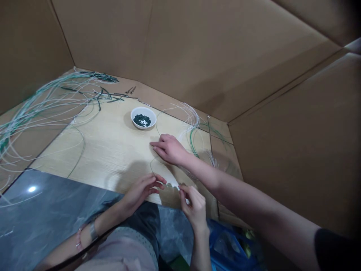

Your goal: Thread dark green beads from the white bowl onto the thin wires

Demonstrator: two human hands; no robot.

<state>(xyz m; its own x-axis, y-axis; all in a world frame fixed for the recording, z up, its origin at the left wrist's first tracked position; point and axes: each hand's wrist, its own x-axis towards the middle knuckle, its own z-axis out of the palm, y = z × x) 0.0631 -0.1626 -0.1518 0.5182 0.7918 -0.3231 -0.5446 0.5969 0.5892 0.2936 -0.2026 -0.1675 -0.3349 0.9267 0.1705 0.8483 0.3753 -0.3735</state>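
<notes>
My left hand hovers over the front edge of the wooden board, its fingers apart and curved. My right hand is closed in a pinch at one end of a thin beaded string. A short row of small beads shows on it between my two hands, too blurred to make out fully. From near my left fingers a fine thread curves up over the board. Another person's hand reaches in from the right, index finger stretched out, touching or just above the board.
A white bowl of dark green beads stands on the board. Bundles of white and green strings with beaded ends lie left; more white strings lie right. Cardboard walls enclose the back and sides. Something blue is below right.
</notes>
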